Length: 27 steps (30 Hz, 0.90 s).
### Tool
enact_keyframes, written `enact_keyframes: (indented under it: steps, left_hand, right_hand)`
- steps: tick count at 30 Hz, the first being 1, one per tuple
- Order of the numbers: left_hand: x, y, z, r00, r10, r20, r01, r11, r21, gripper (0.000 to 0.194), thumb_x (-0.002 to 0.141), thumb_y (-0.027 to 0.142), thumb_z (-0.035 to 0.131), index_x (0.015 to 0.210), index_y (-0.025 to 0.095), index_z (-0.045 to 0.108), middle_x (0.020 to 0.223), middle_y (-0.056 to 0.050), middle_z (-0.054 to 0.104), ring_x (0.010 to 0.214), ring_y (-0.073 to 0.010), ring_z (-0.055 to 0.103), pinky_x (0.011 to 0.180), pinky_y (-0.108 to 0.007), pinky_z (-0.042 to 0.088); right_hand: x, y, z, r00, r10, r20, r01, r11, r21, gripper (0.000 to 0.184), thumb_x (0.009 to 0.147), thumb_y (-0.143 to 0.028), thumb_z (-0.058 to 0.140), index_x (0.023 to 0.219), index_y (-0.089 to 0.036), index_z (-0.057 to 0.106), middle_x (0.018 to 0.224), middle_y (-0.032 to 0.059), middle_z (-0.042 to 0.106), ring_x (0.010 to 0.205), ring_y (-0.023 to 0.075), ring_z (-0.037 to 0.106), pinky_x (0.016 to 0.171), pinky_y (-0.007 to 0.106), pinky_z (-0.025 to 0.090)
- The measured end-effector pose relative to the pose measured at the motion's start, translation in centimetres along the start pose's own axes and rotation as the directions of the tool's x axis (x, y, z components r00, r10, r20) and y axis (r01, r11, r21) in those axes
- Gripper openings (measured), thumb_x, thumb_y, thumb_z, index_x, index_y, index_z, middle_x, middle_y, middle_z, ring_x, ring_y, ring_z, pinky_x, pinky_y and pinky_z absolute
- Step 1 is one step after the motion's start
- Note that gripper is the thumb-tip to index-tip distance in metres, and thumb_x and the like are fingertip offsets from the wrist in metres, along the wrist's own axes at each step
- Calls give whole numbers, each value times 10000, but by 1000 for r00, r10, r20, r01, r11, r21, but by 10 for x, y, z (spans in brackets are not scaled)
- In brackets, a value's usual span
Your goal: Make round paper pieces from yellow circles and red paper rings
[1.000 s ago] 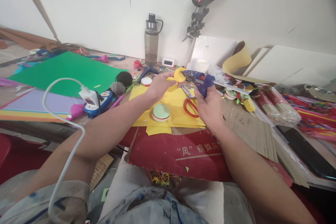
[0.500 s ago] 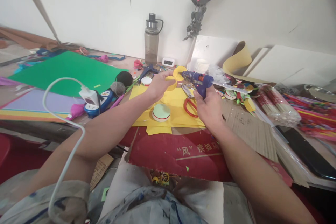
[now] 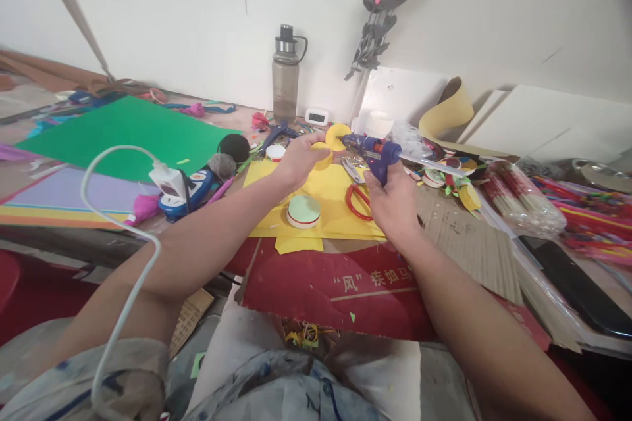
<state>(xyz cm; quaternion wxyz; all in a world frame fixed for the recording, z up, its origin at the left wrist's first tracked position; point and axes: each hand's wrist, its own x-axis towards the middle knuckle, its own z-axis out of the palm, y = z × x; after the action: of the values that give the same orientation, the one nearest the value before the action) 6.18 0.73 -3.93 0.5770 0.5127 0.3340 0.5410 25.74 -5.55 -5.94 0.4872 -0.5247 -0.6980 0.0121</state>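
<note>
In my left hand (image 3: 299,161) I pinch a yellow round piece (image 3: 338,137) that looks like paper or felt, its lower part near my fingertips. My right hand (image 3: 392,207) is wrapped round a blue glue gun (image 3: 378,152), with a clear glue stick poking out of its back. The nozzle points left and meets or nearly meets the yellow piece; contact is hard to tell. Below lie yellow sheets (image 3: 261,214) with a pale green-topped round disc (image 3: 303,210) on them. Red-handled scissors (image 3: 359,202) rest beside my right hand.
A water bottle (image 3: 285,79) and small digital clock (image 3: 316,116) stand by the wall. A white cable (image 3: 121,316) loops past my left arm from a power strip (image 3: 190,194). Green sheet (image 3: 138,135) lies left; a black phone (image 3: 577,283) lies right. Red cardboard (image 3: 316,283) covers the front edge.
Both hands, the glue gun and the yellow piece keep almost the same place. The dark hanging ornament on the wall has swung slightly.
</note>
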Motion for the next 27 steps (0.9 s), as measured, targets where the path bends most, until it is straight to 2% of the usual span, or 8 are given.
enact_keyframes:
  steps: [5,15,20,27]
  left_hand:
    - [-3,-2,3,999,10,32,-11,999,32,193,701,121,730,890,150,759,733,-6,737,678,-135,664,697,-252,512]
    - [-7,-1,4,999,7,52,-10,998,63,208,708,118,706,905,131,771,732,-14,726,672,-125,639,690,-246,487]
    - [-5,0,4,1000,8,29,-9,1000,28,182,690,100,710,864,138,748,704,-1,726,649,-118,638,666,-235,491]
    - [1,0,0,1000,-13,4,13,997,-75,302,683,103,728,981,139,757,785,-15,778,680,-134,700,681,-254,555]
  right_hand:
    - [-1,-4,2,1000,21,-9,-21,999,32,363,964,-383,570,1265,-213,680,1183,181,796,1115,381,732,987,556,576]
    - [2,0,-3,999,42,-30,-42,999,7,363,982,-414,588,1283,-231,677,1160,182,793,1068,386,747,955,557,584]
    - [-1,-3,0,1000,24,6,-24,999,30,367,956,-364,573,1266,-198,679,1169,191,784,1086,384,729,970,559,570]
    - [1,-1,-3,998,56,10,-56,998,19,351,947,-392,605,1237,-211,686,1120,172,800,1020,371,740,942,542,581]
